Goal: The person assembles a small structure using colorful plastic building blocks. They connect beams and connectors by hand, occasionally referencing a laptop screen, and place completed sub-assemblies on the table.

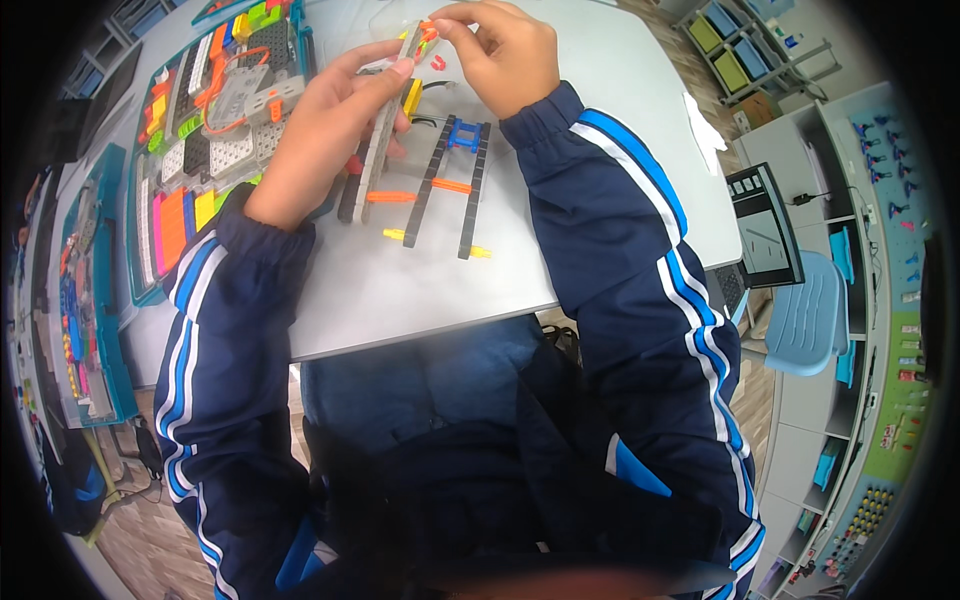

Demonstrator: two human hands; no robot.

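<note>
My left hand [325,135] holds a long light-grey beam [383,140] upright between thumb and fingers. At the beam's far end, my right hand [510,55] pinches a small orange connector [428,30]. Below, the beam joins a building-kit frame with dark beams [428,185], which stands over the table's near part. The frame has a blue crosspiece [465,134], an orange crosspiece [452,186] and yellow pegs [480,252] at its near ends. A yellow block [412,97] sits behind the grey beam. My left fingers partly hide the frame's left side.
Small red pieces [438,64] lie on the white table [620,150] beyond the frame. A teal-edged case [148,295] of colourful parts is at left, with another teal case [118,330] further left. A laptop [765,225] and a blue chair [805,315] are at right.
</note>
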